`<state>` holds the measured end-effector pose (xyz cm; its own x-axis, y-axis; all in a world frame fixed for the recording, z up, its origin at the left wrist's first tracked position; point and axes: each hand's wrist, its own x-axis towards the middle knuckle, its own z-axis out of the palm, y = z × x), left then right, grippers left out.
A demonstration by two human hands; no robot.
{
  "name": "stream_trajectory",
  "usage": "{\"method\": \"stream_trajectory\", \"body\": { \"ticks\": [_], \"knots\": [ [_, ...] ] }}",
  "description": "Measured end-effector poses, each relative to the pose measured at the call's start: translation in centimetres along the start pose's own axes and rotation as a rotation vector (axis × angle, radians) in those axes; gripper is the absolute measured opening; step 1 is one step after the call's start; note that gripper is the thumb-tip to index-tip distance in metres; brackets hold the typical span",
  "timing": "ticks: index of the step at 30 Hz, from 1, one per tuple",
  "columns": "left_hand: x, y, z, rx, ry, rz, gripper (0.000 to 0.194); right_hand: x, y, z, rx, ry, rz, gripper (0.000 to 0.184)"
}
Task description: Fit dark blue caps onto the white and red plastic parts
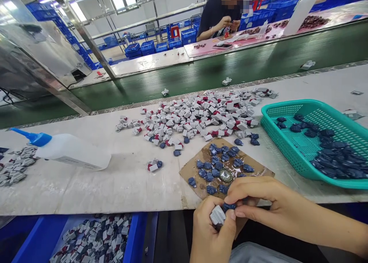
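My left hand (208,232) is closed round a small grey block piece (217,215) at the table's near edge. My right hand (258,200) pinches a small dark blue piece (229,206) against that grey block. Just beyond my hands lies a brown cardboard scrap (258,169) carrying several blue pieces (218,161) and a blob of glue (225,175). A big heap of grey, white and red block pieces (201,115) is spread over the middle of the table.
A teal basket (276,111) of blue pieces stands at right. A white glue bottle with a blue nozzle (66,150) lies at left. A blue bin (94,238) of assembled pieces sits under the table edge. Beyond the green conveyor (201,71) another person (218,16) works.
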<state>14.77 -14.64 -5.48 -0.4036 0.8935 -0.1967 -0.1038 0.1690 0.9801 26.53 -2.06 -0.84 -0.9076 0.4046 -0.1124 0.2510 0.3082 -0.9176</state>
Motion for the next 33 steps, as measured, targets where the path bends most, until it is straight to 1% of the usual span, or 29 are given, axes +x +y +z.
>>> {"method": "stream_trajectory", "body": {
  "ticks": [3, 5, 6, 8, 9, 10, 12, 14, 16, 18, 21, 22, 24, 26, 29, 31, 33],
  "knots": [
    [-0.1, -0.1, -0.2, -0.214, -0.072, -0.143, 0.043, -0.1, 0.3, 0.1, -0.049, -0.005, -0.055, 0.018],
    [-0.1, 0.1, -0.2, -0.339, -0.071, -0.199, 0.047, 0.1, 0.8, -0.2, -0.095, 0.041, -0.069, 0.016],
    [-0.1, 0.3, -0.2, -0.390, -0.033, -0.200, 0.049, 0.2, 1.2, -0.5, -0.125, 0.088, -0.072, 0.015],
    [-0.2, 0.8, -0.1, -0.493, 0.083, -0.186, 0.049, 0.7, 2.0, -1.2, -0.226, 0.208, -0.104, 0.014],
    [-0.2, 1.0, -0.1, -0.536, 0.135, -0.187, 0.048, 1.0, 2.5, -1.5, -0.300, 0.250, -0.141, 0.014],
    [-0.2, 1.2, -0.1, -0.559, 0.181, -0.188, 0.045, 1.3, 3.0, -1.8, -0.382, 0.263, -0.186, 0.015],
    [-0.2, 1.4, -0.1, -0.539, 0.267, -0.166, 0.035, 1.9, 3.8, -2.2, -0.536, 0.217, -0.274, 0.020],
    [-0.2, 1.5, -0.3, -0.451, 0.356, -0.096, 0.029, 2.2, 4.4, -2.1, -0.648, 0.159, -0.333, 0.026],
    [-0.3, 1.3, -0.5, -0.361, 0.433, -0.016, 0.029, 2.4, 4.8, -1.9, -0.693, 0.156, -0.363, 0.028],
    [-0.3, 1.1, -0.7, -0.318, 0.490, -0.004, 0.031, 2.4, 4.8, -1.8, -0.702, 0.158, -0.366, 0.029],
    [-0.1, 1.1, -0.6, -0.404, 0.554, -0.081, 0.038, 2.4, 4.3, -1.9, -0.656, 0.120, -0.325, 0.025],
    [-0.1, 1.3, -0.5, -0.449, 0.568, -0.102, 0.040, 2.3, 3.9, -1.9, -0.604, 0.131, -0.298, 0.021],
    [0.1, 1.6, -0.1, -0.535, 0.591, -0.119, 0.040, 2.0, 2.8, -1.8, -0.417, 0.193, -0.209, 0.012],
    [0.1, 2.1, 0.4, -0.594, 0.595, -0.126, 0.039, 1.5, 1.3, -1.4, -0.206, 0.231, -0.103, 0.008],
    [0.0, 2.5, 1.0, -0.625, 0.593, -0.125, 0.038, 1.0, -0.5, -0.5, -0.024, 0.162, -0.028, 0.006],
    [-0.1, 2.6, 1.2, -0.624, 0.593, -0.111, 0.038, 0.7, -1.1, 0.0, 0.023, 0.122, -0.027, 0.002],
    [-0.1, 2.6, 1.2, -0.609, 0.588, -0.090, 0.037, 0.7, -1.2, 0.3, 0.036, 0.095, -0.040, 0.002]
  ]
}}
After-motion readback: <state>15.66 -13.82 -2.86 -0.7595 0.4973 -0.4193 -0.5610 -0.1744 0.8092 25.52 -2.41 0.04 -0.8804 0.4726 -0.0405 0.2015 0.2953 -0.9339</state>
